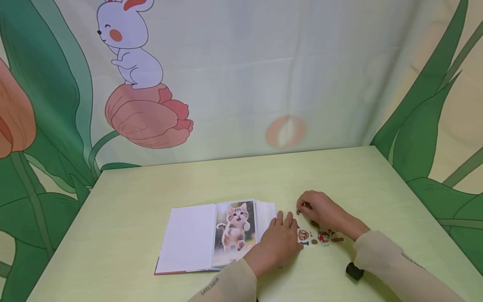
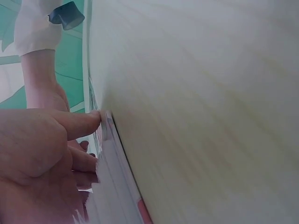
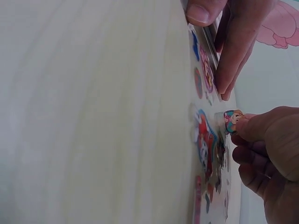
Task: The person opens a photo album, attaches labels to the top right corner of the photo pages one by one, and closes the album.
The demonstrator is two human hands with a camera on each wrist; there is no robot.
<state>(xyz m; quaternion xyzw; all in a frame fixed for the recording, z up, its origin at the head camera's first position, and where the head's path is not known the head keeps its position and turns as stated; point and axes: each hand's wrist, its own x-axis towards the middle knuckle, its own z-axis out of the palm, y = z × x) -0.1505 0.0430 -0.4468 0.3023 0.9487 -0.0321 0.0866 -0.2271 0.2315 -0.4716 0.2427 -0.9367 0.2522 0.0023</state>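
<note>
An open photo album (image 1: 192,239) lies on the table, a kitten picture (image 1: 235,226) in its page. My left hand (image 1: 281,241) rests with fairly straight fingers over the album's right edge and the near side of a clear sticker sheet (image 3: 201,100). In the left wrist view its thumb (image 2: 84,123) touches the edge of the pages. My right hand (image 1: 320,209) pinches a small cartoon sticker (image 3: 232,121) between thumb and index finger, just above the sheet. Its other fingers curl inward. A red-and-white puppy sticker (image 1: 323,238) lies on the sheet below the right wrist.
Several more small stickers lie around the puppy one, including a round one (image 1: 303,234). A black device (image 1: 354,272) sits at the right sleeve. Behind the pale green table (image 1: 124,209) hangs a curtain (image 1: 234,84) printed with a rabbit and flowers.
</note>
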